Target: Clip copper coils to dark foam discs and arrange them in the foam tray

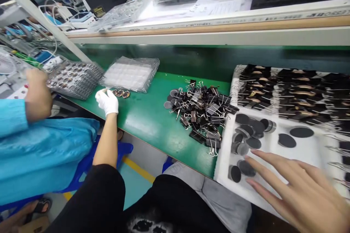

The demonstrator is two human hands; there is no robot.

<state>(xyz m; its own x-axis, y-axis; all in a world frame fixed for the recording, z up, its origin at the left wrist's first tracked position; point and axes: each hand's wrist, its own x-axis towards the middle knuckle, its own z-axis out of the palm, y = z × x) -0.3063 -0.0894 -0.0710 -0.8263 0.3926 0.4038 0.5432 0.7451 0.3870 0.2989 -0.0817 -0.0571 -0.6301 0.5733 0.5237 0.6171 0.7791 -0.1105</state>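
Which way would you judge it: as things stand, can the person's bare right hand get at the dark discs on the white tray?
Probably yes. The right hand hovers over the white tray, fingertips beside the dark discs, with nothing between them. The left hand is far off.

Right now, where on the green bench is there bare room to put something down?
The green bench is bare between the gloved left hand and the clip pile, out to the front edge. A narrower strip runs behind the pile, beside the clear trays. Crowded: the white tray under the right hand, full of discs and clipped parts.
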